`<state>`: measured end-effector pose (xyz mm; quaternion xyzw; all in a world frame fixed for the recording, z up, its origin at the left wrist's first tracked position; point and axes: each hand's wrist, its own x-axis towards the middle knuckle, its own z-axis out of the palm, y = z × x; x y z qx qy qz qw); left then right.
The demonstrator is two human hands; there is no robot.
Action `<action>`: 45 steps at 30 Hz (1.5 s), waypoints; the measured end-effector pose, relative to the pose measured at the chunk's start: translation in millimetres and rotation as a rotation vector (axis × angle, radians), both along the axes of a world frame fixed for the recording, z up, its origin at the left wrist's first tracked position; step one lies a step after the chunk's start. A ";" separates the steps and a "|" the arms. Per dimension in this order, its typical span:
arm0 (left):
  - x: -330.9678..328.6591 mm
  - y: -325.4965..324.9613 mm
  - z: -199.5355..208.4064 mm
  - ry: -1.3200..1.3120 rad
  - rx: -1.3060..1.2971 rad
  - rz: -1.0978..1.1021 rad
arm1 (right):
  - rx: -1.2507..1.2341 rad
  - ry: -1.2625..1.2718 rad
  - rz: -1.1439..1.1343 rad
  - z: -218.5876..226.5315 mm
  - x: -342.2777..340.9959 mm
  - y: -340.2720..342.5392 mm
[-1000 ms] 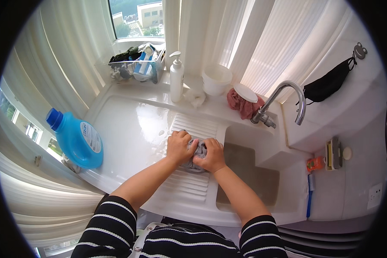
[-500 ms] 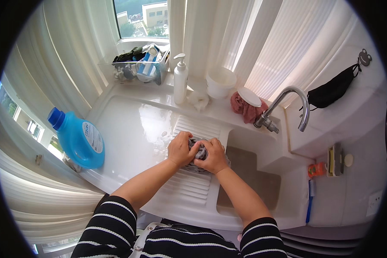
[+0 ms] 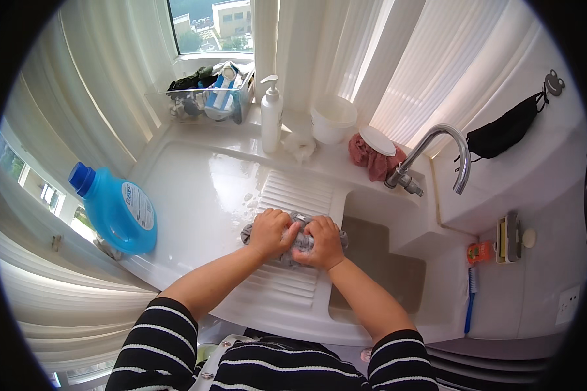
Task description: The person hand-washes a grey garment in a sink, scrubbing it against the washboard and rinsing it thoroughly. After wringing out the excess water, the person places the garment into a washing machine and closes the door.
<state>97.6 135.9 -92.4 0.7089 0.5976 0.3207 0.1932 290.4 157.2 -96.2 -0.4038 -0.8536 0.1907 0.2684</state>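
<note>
Grey cloth has spread sideways, left hand and right hand clutching it, so more likely touches the washboard.

- A window overlooked a pale building.
- Cream pleated curtains flanked the window, daylight glowing through.
- A white wall stood well right of the window.

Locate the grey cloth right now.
In the head view, the grey cloth is near centre, on the ribbed washboard, held in the left hand and right hand, beside the left edge of the basin.
</note>
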 end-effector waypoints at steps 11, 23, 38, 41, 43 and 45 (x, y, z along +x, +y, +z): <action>-4.1 -92.6 15.5 0.043 0.275 -0.212 | 0.264 0.043 0.091 13.6 20.2 -90.9; -28.4 -19.6 24.3 0.123 -0.084 -0.081 | -0.363 -0.072 -0.130 50.7 3.6 -32.7; -26.7 0.3 26.9 0.019 -0.250 0.092 | -0.497 -0.124 -0.228 38.9 -9.6 -4.5; -14.8 -70.3 34.5 -0.025 0.222 -0.096 | 0.023 0.072 -0.033 23.1 16.0 -72.8; -10.6 -86.1 14.3 -0.055 0.340 -0.230 | 0.194 0.167 0.074 8.9 9.6 -85.1; -6.2 -56.5 9.2 -0.077 0.285 -0.146 | 0.149 0.284 0.117 -0.8 -2.4 -47.7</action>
